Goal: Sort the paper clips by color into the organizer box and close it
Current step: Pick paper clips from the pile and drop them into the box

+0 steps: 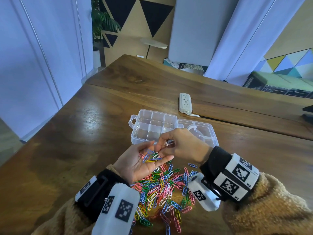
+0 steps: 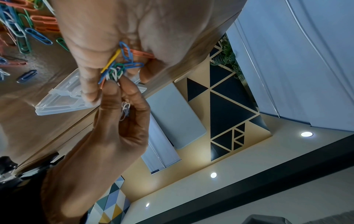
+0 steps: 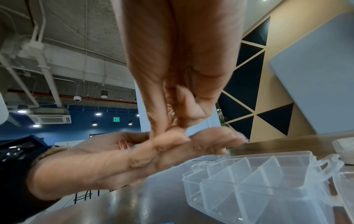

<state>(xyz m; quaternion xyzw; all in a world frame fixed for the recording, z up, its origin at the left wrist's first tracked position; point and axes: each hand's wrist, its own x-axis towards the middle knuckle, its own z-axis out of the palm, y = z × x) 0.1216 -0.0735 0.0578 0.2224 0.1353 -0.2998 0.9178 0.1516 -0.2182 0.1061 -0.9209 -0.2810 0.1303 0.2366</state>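
Picking the white ones out of a handful

We had our left hand [image 1: 135, 164] palm-up and cupped as a little tray for a mixed clump of clips [image 1: 151, 156], presumably so our right hand [image 1: 183, 146] could pinch white clips [image 1: 169, 142] out without chasing them across the table [image 1: 84, 126]. The organizer box [image 1: 153, 127] sat open just past our fingertips, compartments looking empty, and the big pile [image 1: 162, 189] lay between our wrists. The left wrist view showed the white bunch tucked inside the right fingers; the right wrist view hid it but showed the dividers up close.
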